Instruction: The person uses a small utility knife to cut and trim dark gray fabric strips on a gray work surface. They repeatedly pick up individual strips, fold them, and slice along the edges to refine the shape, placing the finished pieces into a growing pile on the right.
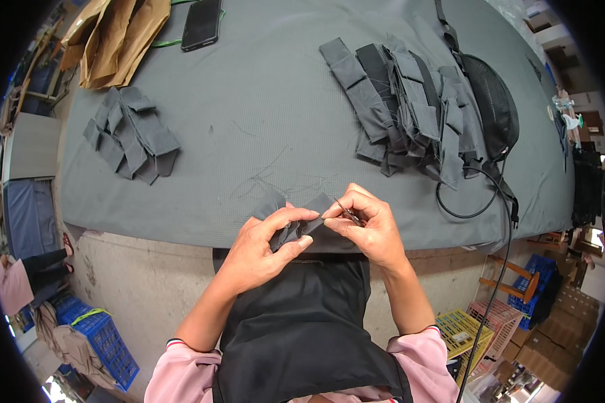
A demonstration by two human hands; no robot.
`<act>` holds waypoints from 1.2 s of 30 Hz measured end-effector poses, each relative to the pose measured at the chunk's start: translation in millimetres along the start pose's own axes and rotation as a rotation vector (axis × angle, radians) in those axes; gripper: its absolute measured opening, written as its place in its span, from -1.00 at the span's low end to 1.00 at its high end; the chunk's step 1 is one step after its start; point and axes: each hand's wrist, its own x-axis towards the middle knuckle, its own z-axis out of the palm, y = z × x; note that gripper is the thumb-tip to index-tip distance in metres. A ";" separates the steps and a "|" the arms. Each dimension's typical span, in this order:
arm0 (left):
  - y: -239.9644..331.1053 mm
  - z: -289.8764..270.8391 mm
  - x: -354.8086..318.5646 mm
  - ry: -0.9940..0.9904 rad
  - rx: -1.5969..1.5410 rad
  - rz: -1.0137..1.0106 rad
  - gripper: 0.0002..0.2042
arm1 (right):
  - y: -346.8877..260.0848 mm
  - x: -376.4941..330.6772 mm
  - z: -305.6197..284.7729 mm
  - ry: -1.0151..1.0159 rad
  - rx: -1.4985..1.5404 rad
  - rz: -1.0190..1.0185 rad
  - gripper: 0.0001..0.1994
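Fabric piece (296,218) is pinched by left hand (265,245) fingers at the bench (249,134) front edge; small snips (348,213) are gripped in right hand (370,228) fingers, touching it.

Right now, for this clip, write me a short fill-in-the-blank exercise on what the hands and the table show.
1. The left hand pinches a small grey fabric piece at the table's ____ edge.
2. The right hand holds small thread ____ against that piece.
3. The black smartphone lies at the table's ____ edge.
4. The larger stack of grey fabric pieces lies to the person's ____.

Missing words: near; snips; far; right
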 end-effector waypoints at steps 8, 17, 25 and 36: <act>5.8 9.5 2.7 0.147 0.344 0.234 -0.61 | 19.3 -9.2 6.3 0.131 0.841 0.268 -0.89; -1.2 13.8 3.8 0.366 0.642 0.357 -0.57 | 20.8 -37.8 14.6 0.494 -0.297 -0.132 -0.69; -2.8 21.0 4.6 0.465 0.743 0.459 -0.56 | 9.1 -28.9 20.9 0.537 -0.577 -0.234 -0.75; -5.9 23.7 5.3 0.485 0.724 0.432 -0.53 | 13.1 -25.3 25.5 0.597 -0.165 -0.112 -0.84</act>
